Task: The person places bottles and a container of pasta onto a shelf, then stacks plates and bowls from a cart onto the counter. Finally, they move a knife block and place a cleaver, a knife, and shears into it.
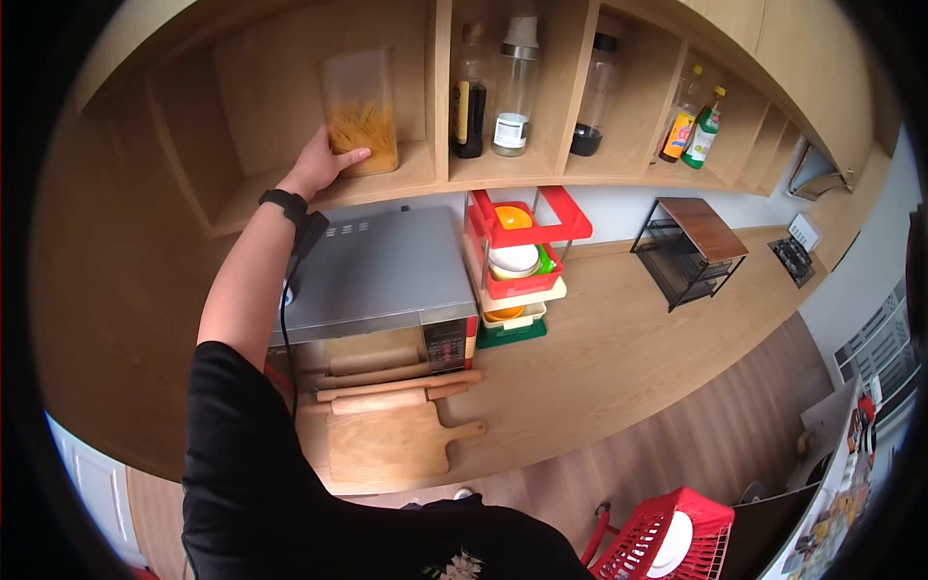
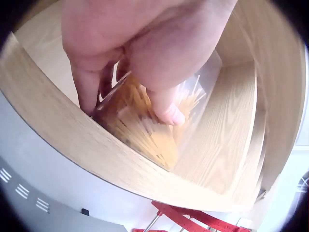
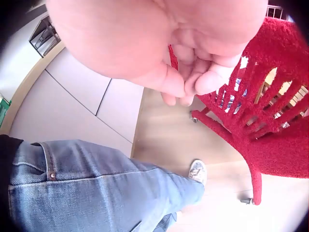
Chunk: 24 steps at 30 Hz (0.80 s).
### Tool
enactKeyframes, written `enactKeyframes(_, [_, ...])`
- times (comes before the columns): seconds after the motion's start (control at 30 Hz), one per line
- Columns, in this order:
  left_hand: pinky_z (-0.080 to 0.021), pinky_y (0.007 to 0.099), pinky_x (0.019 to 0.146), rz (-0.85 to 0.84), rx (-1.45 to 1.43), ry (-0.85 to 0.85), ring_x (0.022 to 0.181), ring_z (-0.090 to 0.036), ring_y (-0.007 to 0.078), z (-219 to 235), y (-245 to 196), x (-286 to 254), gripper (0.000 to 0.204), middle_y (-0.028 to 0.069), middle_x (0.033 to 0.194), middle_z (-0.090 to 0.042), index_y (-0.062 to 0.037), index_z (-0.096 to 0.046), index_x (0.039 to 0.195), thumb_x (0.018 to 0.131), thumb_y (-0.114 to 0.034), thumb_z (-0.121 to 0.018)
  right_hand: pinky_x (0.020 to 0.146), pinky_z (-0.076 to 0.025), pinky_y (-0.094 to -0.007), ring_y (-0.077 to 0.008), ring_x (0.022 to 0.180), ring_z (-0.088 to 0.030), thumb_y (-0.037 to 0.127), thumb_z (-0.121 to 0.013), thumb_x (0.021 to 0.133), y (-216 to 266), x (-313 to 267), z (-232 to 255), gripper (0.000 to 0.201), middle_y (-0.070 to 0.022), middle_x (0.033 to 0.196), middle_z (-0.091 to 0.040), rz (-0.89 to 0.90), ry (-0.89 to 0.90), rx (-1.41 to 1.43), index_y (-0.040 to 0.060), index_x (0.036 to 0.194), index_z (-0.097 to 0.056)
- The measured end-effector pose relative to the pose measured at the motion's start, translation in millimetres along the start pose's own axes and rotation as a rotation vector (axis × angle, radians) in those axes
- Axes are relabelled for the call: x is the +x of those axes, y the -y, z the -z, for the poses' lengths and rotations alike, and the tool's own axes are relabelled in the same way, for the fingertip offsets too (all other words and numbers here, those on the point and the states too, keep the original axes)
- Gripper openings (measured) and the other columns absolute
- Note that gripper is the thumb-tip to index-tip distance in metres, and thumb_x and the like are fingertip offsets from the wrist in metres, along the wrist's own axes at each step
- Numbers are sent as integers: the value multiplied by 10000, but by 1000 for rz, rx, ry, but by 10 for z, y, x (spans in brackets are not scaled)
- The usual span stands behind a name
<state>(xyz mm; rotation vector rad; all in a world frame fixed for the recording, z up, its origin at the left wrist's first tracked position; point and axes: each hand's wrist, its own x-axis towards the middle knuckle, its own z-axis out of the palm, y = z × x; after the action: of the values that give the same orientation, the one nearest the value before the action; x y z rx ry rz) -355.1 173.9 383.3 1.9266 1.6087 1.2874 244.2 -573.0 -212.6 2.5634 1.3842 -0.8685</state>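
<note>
My left hand (image 1: 317,166) grips a clear container of spaghetti (image 1: 362,121) low on its side, inside an open wall-shelf compartment. The thumb lies across the front face and the other fingers go round the left side. In the left wrist view the container (image 2: 140,125) stands close to the shelf's front edge, its dry strands fanned out inside. My right hand (image 3: 169,48) hangs low with loosely curled fingers and nothing in it, overlapping a red slatted cart (image 3: 260,111) in that view. The head view does not show this hand.
Bottles (image 1: 517,87) stand in compartments to the right. Below the shelf sit a grey microwave (image 1: 377,261), a red tiered rack (image 1: 570,217) with bowls, rolling pins and a cutting board (image 1: 387,445). Farther right is a small wood-topped stand (image 1: 701,227).
</note>
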Motion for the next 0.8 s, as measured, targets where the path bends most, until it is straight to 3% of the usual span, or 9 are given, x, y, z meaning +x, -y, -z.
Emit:
enactKeyframes(0.1, [-430, 341, 1076, -22, -35, 13, 1237, -575, 245, -27, -125, -79, 679, 162, 1310, -619, 36, -458, 1368, 861, -256, -803, 851, -502, -387, -315, 971, -650, 252, -498, 1005, 645, 110, 654, 338, -197, 1083, -682, 85, -50, -170, -12, 1161, -639])
enactKeyframes(0.27, [-448, 354, 1050, 7, -29, -53, 1235, -580, 262, -109, 161, 8, 698, 187, 1298, -622, 65, -481, 1332, 860, -337, -801, 880, -499, -375, -326, 1029, -647, 261, -496, 1028, 2, 301, -46, 366, -210, 1171, -676, 175, -63, -410, -30, 1212, -620])
enactKeyframes(0.3, [-456, 386, 1036, -35, 112, -118, 1231, -583, 298, -148, 430, 112, 735, 219, 1292, -619, 83, -500, 1304, 855, -424, -786, 885, -498, -372, -328, 1041, -647, 263, -495, 1033, -643, 434, -951, 372, -212, 1188, -675, 168, -44, -442, -34, 1223, -616])
enactKeyframes(0.37, [-425, 416, 1063, -296, 252, -264, 1255, -553, 377, -175, 19, -294, 743, 296, 1308, -581, 112, -511, 1302, 867, -439, -754, 640, -566, -505, -362, 745, -692, 316, -543, 909, -415, 219, -687, 234, -128, 890, -722, -17, -282, -115, 194, 845, -733])
enactKeyframes(0.47, [-376, 426, 1105, -457, 328, -612, 1274, -522, 383, -501, -736, -1122, 630, 301, 1352, -546, 133, -489, 1340, 946, -317, -686, 662, -557, -515, -362, 756, -695, 277, -563, 855, -76, -117, -617, 203, -138, 827, -706, -146, -219, 94, 158, 860, -727])
enactKeyframes(0.53, [-428, 398, 1090, -505, 162, -687, 1259, -550, 297, -913, -803, -1578, 473, 236, 1358, -563, 82, -513, 1354, 990, -192, -638, 831, -550, -490, -378, 953, -683, 234, -606, 762, 303, -373, -157, 276, -216, 961, -700, -285, -13, 296, 64, 949, -719])
enactKeyframes(0.63, [-436, 402, 1090, -614, -127, -189, 1273, -550, 287, -1789, -941, -2371, 444, 209, 1408, -539, 39, -518, 1372, 984, -144, -630, 930, -512, -490, -409, 1065, -651, 94, -590, 764, 631, -722, 300, 389, -257, 1083, -683, -469, -115, 472, 34, 1145, -643])
enactKeyframes(0.77, [-345, 457, 1145, -799, 80, 938, 1355, -465, 375, -2905, -1235, -3415, 597, 244, 1440, -500, 52, -483, 1400, 867, -97, -706, 944, -497, -499, -415, 1074, -639, 49, -552, 802, 708, -974, 805, 453, -269, 1124, -671, -467, -293, 634, 47, 1252, -604])
enactKeyframes(0.8, [-313, 463, 1164, -781, 80, 1048, 1389, -406, 393, -3234, -1056, -3611, 658, 260, 1472, -452, 48, -448, 1426, 848, -106, -722, 946, -495, -498, -415, 1071, -638, 52, -550, 810, 716, -1033, 949, 432, -267, 1111, -674, -449, -338, 666, 45, 1238, -608])
